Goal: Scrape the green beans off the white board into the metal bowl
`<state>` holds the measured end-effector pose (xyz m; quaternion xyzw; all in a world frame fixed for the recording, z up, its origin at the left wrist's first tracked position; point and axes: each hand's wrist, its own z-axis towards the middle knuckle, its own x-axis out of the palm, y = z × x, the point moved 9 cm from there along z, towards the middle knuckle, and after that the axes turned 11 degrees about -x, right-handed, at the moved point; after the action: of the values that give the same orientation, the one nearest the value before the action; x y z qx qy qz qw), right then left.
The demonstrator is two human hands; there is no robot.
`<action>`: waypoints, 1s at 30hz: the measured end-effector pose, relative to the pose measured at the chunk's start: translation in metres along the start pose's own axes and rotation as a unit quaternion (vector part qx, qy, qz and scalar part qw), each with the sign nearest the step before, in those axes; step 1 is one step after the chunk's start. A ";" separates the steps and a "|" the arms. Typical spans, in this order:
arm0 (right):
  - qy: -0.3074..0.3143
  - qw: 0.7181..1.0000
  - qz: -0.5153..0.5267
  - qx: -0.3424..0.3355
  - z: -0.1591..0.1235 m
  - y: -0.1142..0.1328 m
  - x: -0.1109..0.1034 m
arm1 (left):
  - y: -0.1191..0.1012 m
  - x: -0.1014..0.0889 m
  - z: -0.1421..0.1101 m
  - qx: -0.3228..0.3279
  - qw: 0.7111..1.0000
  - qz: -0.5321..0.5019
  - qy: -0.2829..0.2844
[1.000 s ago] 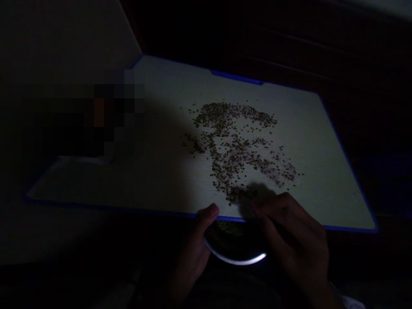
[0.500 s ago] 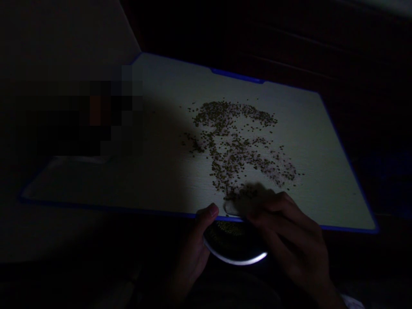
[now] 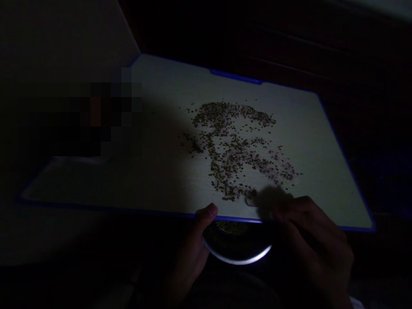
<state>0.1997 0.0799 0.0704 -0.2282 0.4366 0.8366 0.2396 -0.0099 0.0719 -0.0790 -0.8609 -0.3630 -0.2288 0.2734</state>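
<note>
My left hand is closed at the side of a metal bowl, its thumb lying over the near blue edge of a white board. Under that edge the bowl shows small greenish-brown grains inside. In my right hand is a small flat tool with a rounded end, its kind unclear in the dark; the fingers pinch it and cover the rest. The tool's end rests on or just above the board, close to the nearest of the scattered seeds. Several loose patches of seeds spread over the board's middle.
A blue clip or handle piece sits on the board's far edge. At left, a pixelated dark patch hides part of the board. A pale surface lies beyond it. Deep shadow covers the surroundings.
My right hand has moved right with the small tool, away from my left thumb. More of the bowl's rim shows. My left hand has hardly moved.
</note>
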 end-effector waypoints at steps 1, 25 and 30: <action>-0.002 1.000 -0.005 0.002 0.000 -0.003 -0.003 | -0.001 0.000 -0.001 0.009 1.000 -0.001 0.001; 0.008 0.996 -0.094 -0.006 0.040 -0.023 -0.006 | -0.002 0.004 -0.002 -0.003 1.000 -0.006 -0.015; 0.022 0.998 -0.064 -0.019 0.031 -0.018 -0.005 | -0.002 0.003 -0.001 -0.001 1.000 -0.018 0.011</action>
<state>0.2085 0.1137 0.0780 -0.2784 0.4107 0.8224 0.2784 -0.0093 0.0738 -0.0758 -0.8521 -0.3751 -0.2429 0.2727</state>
